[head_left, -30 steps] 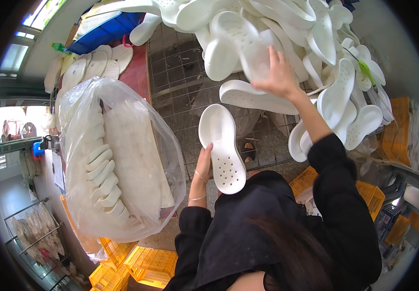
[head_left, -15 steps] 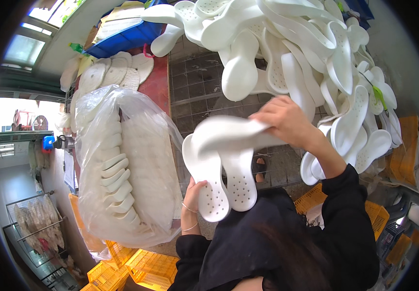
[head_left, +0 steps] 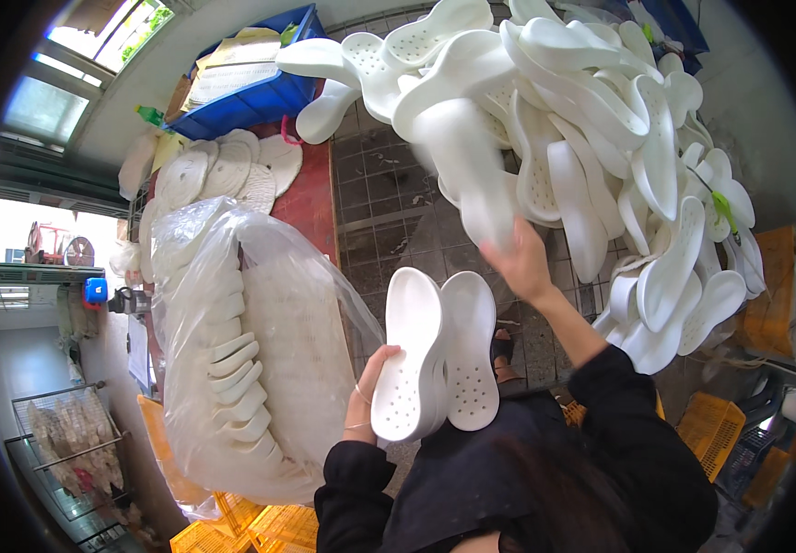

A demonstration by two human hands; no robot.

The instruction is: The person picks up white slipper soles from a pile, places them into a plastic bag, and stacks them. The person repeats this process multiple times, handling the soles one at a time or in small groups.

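Observation:
Two groups of white shoe insoles, with small holes dotted over one end, stand side by side in front of me. My left hand (head_left: 370, 392) is closed on the edge of the left stack of insoles (head_left: 412, 323); the right insole (head_left: 470, 350) leans against it. How my left fingers run behind them is hidden. My right hand (head_left: 521, 265) grips the near end of another white insole (head_left: 462, 161), smeared by motion, at the near edge of a large heap of insoles (head_left: 591, 92).
Left, a clear plastic bag (head_left: 223, 369) holds rows of white pieces on a red-topped table (head_left: 318, 180). Round white discs (head_left: 232, 166) and a blue bin (head_left: 251, 97) with papers lie beyond. Yellow crates (head_left: 709, 433) stand lower right and lower left. Dark tiled floor (head_left: 370, 194) shows between.
My right hand has moved from above the left-hand insoles to the heap, where it grips an insole. The left stack looks thicker. The view has tilted slightly.

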